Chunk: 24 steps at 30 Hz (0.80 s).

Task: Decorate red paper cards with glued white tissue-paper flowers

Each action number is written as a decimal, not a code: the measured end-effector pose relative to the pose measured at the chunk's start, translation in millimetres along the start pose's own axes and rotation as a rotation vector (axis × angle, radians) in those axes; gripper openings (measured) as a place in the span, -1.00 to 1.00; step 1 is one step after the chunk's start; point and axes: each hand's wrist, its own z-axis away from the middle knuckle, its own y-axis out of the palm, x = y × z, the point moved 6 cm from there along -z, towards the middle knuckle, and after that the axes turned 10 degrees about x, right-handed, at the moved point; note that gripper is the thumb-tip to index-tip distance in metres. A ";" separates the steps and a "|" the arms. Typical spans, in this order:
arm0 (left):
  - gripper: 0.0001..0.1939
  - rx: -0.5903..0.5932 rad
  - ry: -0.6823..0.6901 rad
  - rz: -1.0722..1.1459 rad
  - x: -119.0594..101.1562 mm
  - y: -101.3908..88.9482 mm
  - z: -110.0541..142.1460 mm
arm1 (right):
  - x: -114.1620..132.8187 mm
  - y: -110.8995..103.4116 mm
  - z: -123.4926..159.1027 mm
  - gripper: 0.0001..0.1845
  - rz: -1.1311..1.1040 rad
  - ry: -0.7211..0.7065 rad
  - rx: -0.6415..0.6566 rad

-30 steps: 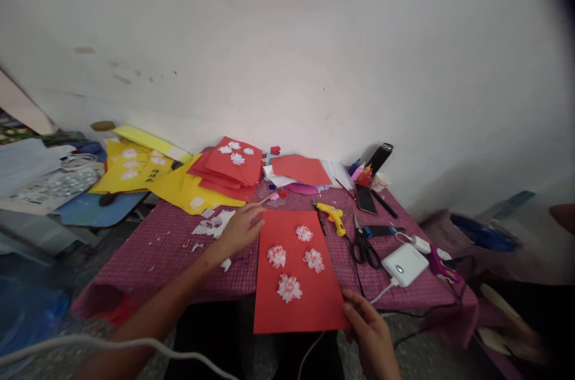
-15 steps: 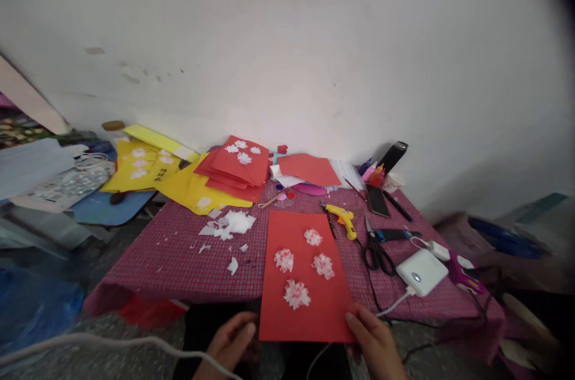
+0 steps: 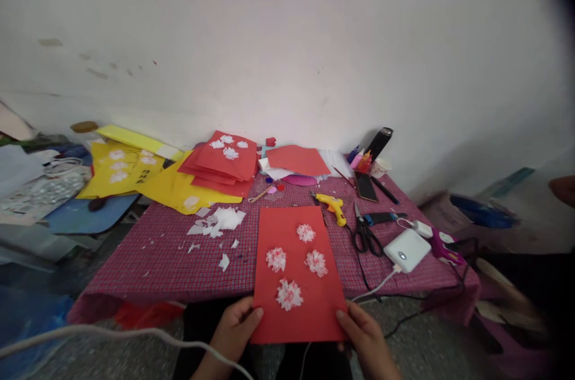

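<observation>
A red sheet of card [image 3: 302, 326] with several white-and-pink paper flowers on it leans over the front edge of the table. My left hand [image 3: 238, 329] pinches its lower left edge, thumb on top. At the lower right edge, my right hand [image 3: 365, 332] grips the same card between thumb and fingers. Left of the card lie torn white paper scraps [image 3: 220, 221]. A wooden stick [image 3: 260, 195] rests beyond its top edge, beside small blue, pink and red dabs. Just past the card's upper right is a yellow glue gun [image 3: 331, 207].
Black scissors [image 3: 365, 236], a utility knife [image 3: 380, 218] and a white power bank [image 3: 408, 251] with cables lie on the right of the checked tablecloth [image 3: 166, 266]. Red cards [image 3: 224, 158] are stacked at the back over yellow sheets [image 3: 173, 188]. A white cable [image 3: 135, 332] crosses the lower left foreground.
My left hand has come back from the wooden stick, which now lies on the table, down to the card's lower left edge and taken hold. My right hand has kept its grip.
</observation>
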 end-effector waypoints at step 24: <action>-0.50 -0.018 0.003 -0.113 -19.1 7.1 6.4 | 10.0 9.0 6.3 -0.47 0.003 -0.037 0.007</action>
